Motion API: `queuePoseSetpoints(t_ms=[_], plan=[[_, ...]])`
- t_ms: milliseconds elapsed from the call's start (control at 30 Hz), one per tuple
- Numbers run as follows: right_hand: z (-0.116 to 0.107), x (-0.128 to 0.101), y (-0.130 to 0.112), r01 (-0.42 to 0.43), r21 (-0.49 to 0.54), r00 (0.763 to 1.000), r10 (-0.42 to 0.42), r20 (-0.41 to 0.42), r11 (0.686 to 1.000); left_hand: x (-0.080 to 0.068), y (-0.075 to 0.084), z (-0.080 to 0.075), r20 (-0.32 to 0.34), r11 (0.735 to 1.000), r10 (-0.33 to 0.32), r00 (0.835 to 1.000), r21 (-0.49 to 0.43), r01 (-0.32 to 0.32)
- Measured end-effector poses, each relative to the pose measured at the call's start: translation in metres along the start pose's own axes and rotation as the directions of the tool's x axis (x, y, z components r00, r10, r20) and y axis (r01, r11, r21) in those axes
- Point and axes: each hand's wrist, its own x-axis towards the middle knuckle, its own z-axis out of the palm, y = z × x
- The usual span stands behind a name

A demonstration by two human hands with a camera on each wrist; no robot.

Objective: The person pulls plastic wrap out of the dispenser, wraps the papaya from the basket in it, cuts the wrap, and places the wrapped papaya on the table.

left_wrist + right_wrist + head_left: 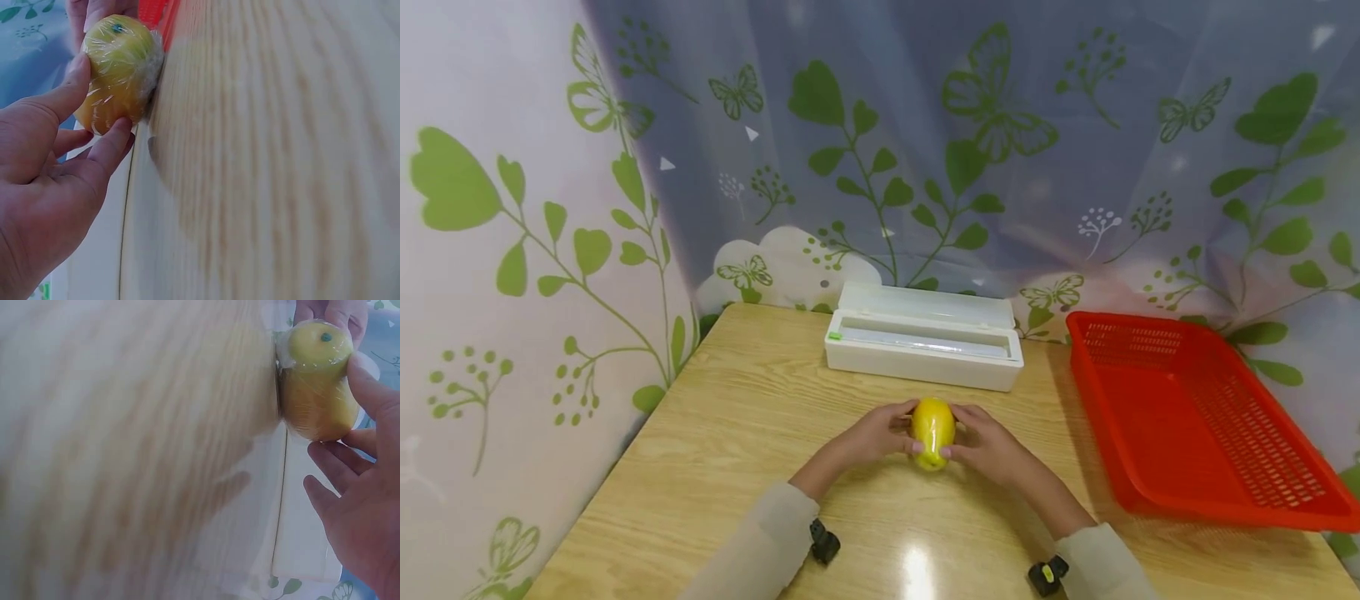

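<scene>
A yellow fruit (933, 433) in shiny clear film is between both hands at the middle of the table. My left hand (880, 433) holds its left side, thumb toward the near end and fingers farther round. From the opposite side my right hand (988, 446) grips it the same way. In the left wrist view the film bunches on the fruit (122, 69) on the side by the tabletop. A small green spot marks the end of the fruit (319, 381) in the right wrist view. Its exact kind is unclear.
Behind the hands stands a long white box (921, 371) with its lid (925, 306) raised and a pale roll-like strip inside. A red plastic basket (1172, 442) with slotted walls is at the right. The wooden table (700, 467) meets a patterned curtain (910, 167) at the back.
</scene>
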Motion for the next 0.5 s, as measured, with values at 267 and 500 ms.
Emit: queuePoseSetpoints(t_ms=[267, 500], plan=[[-0.0051, -0.0034, -0.0035, -0.007, -0.059, 1.0, 0.006, -0.01, 0.998, -0.0028, 0.004, -0.0004, 0.026, 1.0, 0.011, 1.0, -0.001, -0.011], [-0.004, -0.0038, -0.0012, -0.041, -0.003, 0.999, 0.041, 0.002, 0.999, -0.0066, 0.0081, -0.0006, -0.01, 0.999, -0.005, 1.0, 0.049, 0.005]])
